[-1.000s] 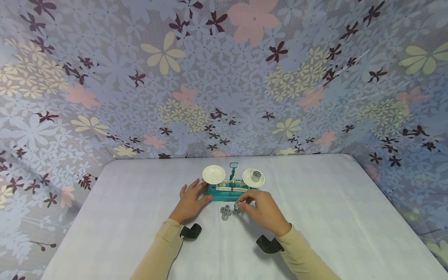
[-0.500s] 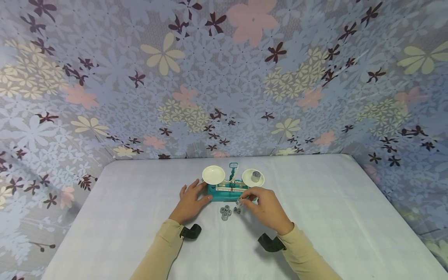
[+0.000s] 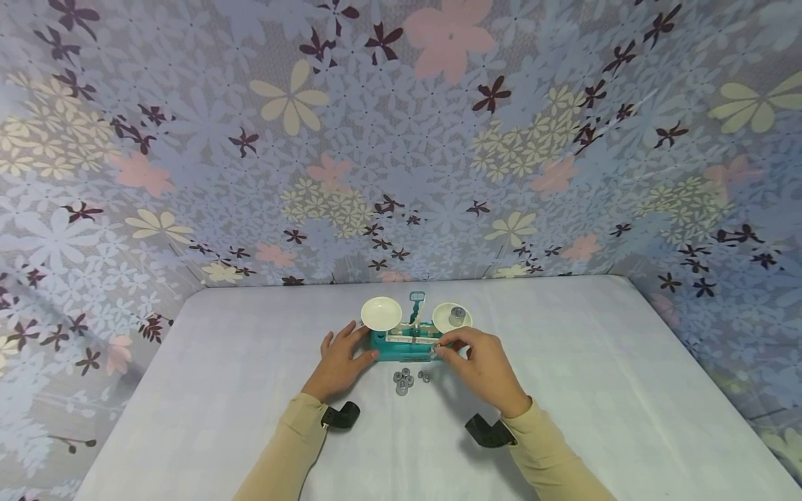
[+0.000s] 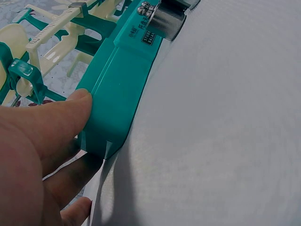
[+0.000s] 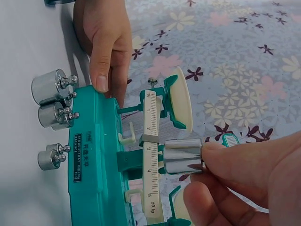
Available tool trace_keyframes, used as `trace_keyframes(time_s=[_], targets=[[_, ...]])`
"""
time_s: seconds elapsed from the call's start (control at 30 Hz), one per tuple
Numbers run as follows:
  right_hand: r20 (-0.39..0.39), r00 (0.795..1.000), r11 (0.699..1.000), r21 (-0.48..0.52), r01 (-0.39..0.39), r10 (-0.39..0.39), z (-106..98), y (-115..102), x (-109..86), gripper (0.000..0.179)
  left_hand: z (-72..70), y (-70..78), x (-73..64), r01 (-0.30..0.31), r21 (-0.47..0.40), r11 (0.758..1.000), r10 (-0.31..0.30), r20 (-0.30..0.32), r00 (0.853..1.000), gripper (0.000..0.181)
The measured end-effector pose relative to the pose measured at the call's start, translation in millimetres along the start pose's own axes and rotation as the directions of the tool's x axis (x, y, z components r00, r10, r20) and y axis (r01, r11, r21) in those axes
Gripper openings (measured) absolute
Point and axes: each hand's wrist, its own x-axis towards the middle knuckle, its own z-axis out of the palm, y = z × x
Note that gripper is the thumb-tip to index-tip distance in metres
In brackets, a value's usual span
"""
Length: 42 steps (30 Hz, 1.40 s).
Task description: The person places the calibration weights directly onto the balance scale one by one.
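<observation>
A green tray balance [image 3: 388,353] with two cream pans stands on the white-covered table. My left hand [image 3: 338,363] grips the left end of its base, thumb on the green edge and fingers round the end in the left wrist view. My right hand [image 3: 481,367] pinches a shiny cylindrical weight [image 5: 182,155] between thumb and fingers, in front of the ruled beam [image 5: 151,127] in the right wrist view. Another, larger weight [image 3: 457,316] sits in the right pan [image 3: 442,318]. The left pan [image 3: 381,314] holds nothing.
Several knobbed metal weights [image 5: 48,87] stand together on the table in front of the base. Two smaller weights [image 5: 48,160] stand slightly to the right of them. A floral cloth [image 3: 351,174] hangs behind the table [image 3: 250,417].
My right hand has lifted the weight from beside the two small ones and moved it up and right, towards the right pan. The left hand stays on the base.
</observation>
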Motion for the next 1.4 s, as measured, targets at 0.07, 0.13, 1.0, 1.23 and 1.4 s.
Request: trace_keyframes(time_s=[0.07,0.13,1.0,1.23,1.4], targets=[[-0.016,1.000,1.000,0.002,-0.002,0.002,-0.5,0.6,0.3,0.007,0.0,-0.1,-0.3,0.002,-0.003,1.000,-0.002,0.000,1.000,0.058],[-0.033,0.999,1.000,-0.002,0.004,-0.004,-1.1,1.4,0.7,0.007,-0.2,0.0,-0.5,0.002,-0.006,1.000,-0.002,0.000,1.000,0.058],[-0.178,0.984,1.000,-0.001,-0.015,0.015,-11.9,14.4,5.6,0.012,0.8,-0.4,-1.0,-0.013,-0.009,1.000,0.013,-0.009,1.000,0.057],[-0.207,0.978,1.000,-0.012,-0.026,0.023,-11.7,19.3,7.5,0.010,1.2,-0.2,-1.2,-0.010,-0.007,1.000,0.010,-0.010,1.000,0.057],[-0.229,0.973,1.000,-0.015,-0.018,0.014,-11.9,22.0,8.1,0.009,1.4,-0.3,-0.8,-0.007,-0.002,1.000,0.007,-0.008,1.000,0.057]])
